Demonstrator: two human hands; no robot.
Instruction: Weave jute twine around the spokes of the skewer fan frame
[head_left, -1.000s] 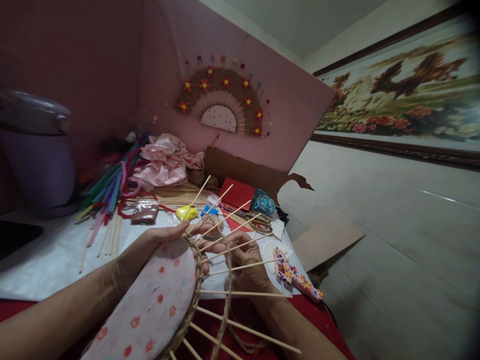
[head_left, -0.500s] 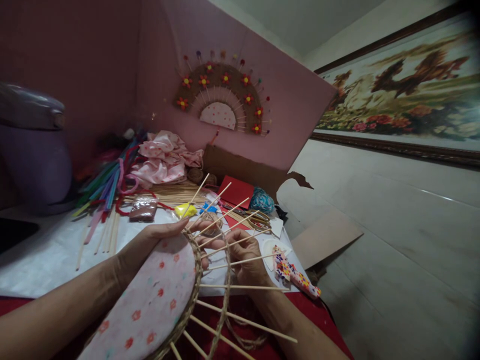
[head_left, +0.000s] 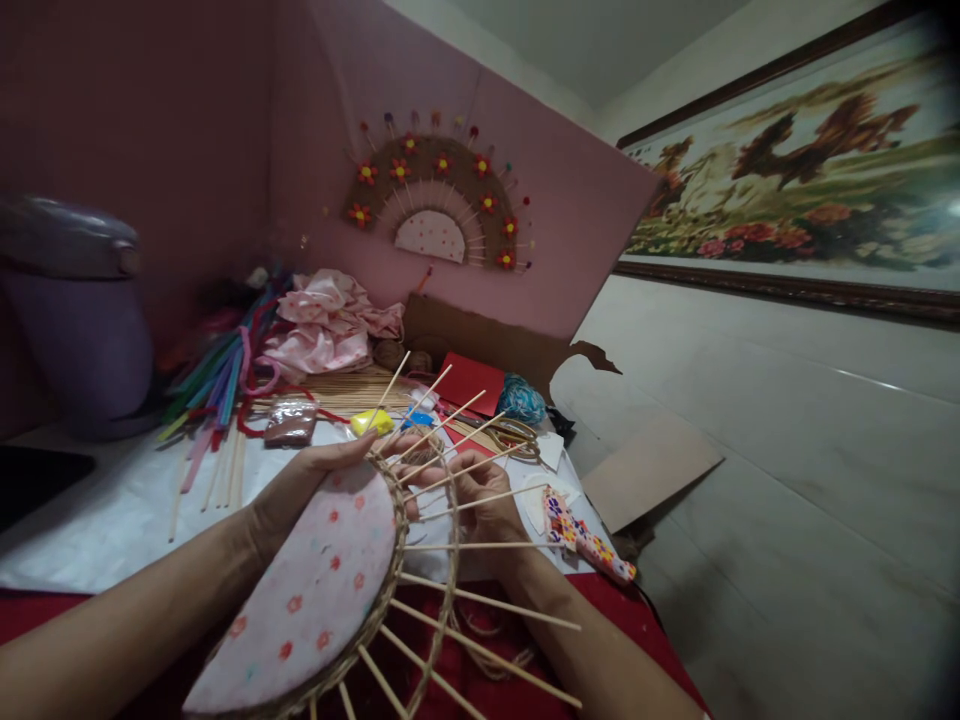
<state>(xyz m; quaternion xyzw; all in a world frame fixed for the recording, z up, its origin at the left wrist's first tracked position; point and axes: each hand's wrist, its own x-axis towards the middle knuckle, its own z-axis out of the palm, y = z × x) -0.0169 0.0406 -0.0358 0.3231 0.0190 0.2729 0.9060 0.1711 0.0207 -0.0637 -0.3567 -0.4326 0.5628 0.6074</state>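
A half-round panel, covered in pale pink fabric with red flowers, is tilted in front of me. Braided cord edges its curve, and several thin wooden sticks fan out from there. My left hand grips the panel's upper end, thumb on the near side and fingers behind the sticks. A second line of jute twine crosses the sticks partway along. At its upper part my right hand is closed, pinching the twine beside a stick; the fingertips are partly hidden. Loose twine hangs below my right wrist.
Behind my hands lie a yellow packet, a brown packet, scissors, blue yarn and pipe cleaners. A flowered fabric piece lies right. A similar decorated half-ring is on the pink board. A purple flask stands left.
The panel with its sticks has turned slightly, its lower end swinging right. Both hands keep their hold and have shifted only a little. The whole view has moved slightly.
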